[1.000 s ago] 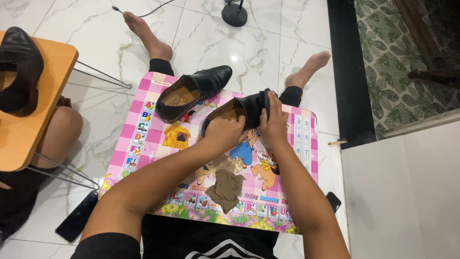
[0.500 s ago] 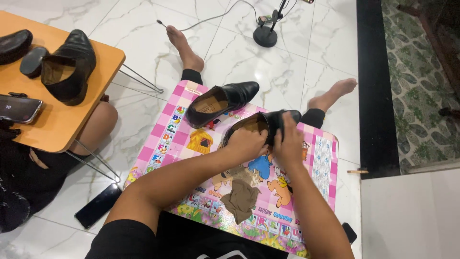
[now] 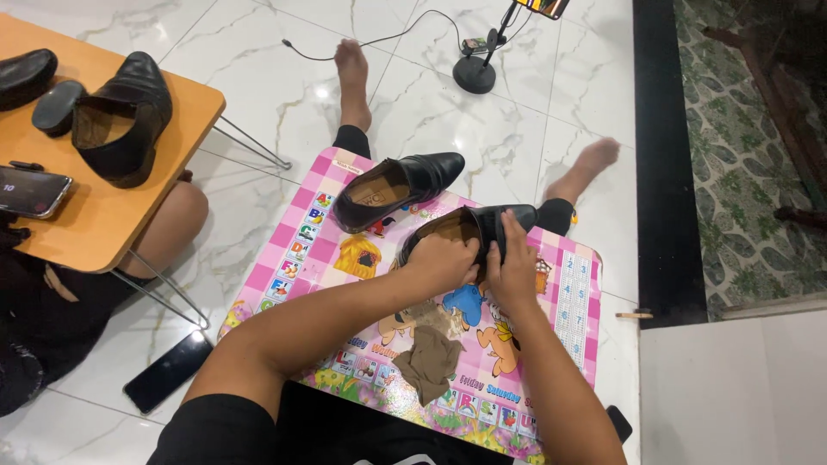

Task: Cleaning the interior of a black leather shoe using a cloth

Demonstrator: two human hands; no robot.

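Observation:
A black leather shoe (image 3: 495, 222) lies on the pink picture table (image 3: 284, 267) over my lap. My left hand (image 3: 444, 258) grips its heel end and opening. My right hand (image 3: 512, 271) clasps its upper, fingers over the tongue. A second black shoe (image 3: 396, 185) rests just beyond it, opening up, untouched. A brown rag (image 3: 428, 362) lies on the table near my forearms.
An orange side table (image 3: 103, 224) at left carries a black shoe (image 3: 125, 116), another shoe (image 3: 26, 76), a dark insole and a phone (image 3: 30, 191). Another person's knee (image 3: 177, 220) is under it. A phone (image 3: 168, 372) lies on the marble floor. A round-based stand (image 3: 475, 73) is ahead.
The camera has tilted, so the scene sits lower and further right in view. Both hands stay on the same shoe, shifting slightly along it.

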